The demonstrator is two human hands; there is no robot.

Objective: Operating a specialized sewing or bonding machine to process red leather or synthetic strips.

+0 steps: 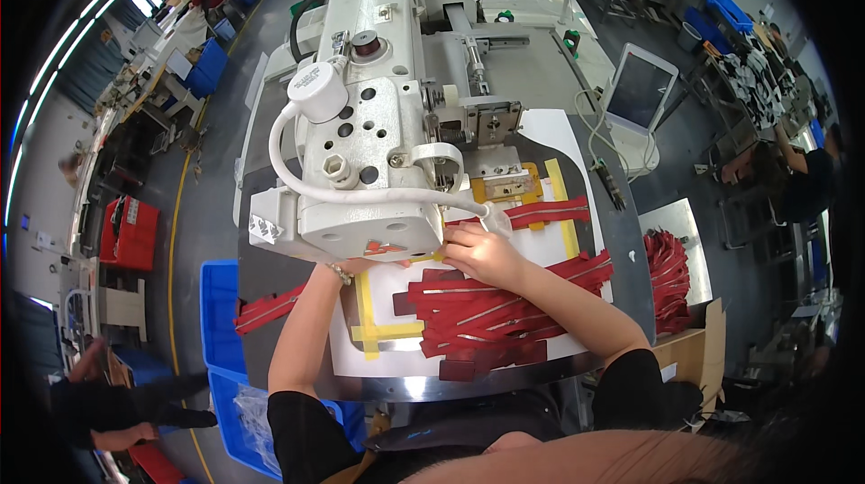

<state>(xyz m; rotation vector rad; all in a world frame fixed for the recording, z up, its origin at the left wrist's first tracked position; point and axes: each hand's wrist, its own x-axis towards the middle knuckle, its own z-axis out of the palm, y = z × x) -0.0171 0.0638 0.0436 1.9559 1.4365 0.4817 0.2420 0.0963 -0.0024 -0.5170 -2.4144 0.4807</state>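
Note:
At the white sewing machine (360,150), my right hand (482,254) has its fingers bent and pressed together at the near edge of a red zipper (550,212). That zipper runs rightward past the yellow-taped plate. My left hand (362,265) reaches under the machine head, which hides its fingers. Another stretch of red zipper (268,308) sticks out left of my left forearm; whether it joins the first is hidden. A pile of red zippers (487,317) lies in front, partly beneath my right forearm, on a white sheet (356,362) edged with yellow tape.
Blue bins (221,317) stand at the table's left side, one with clear plastic in it. To the right are more red zippers (665,281) on a pale board, a cardboard box (707,353) and a screen (641,83). Other people work at benches on both sides.

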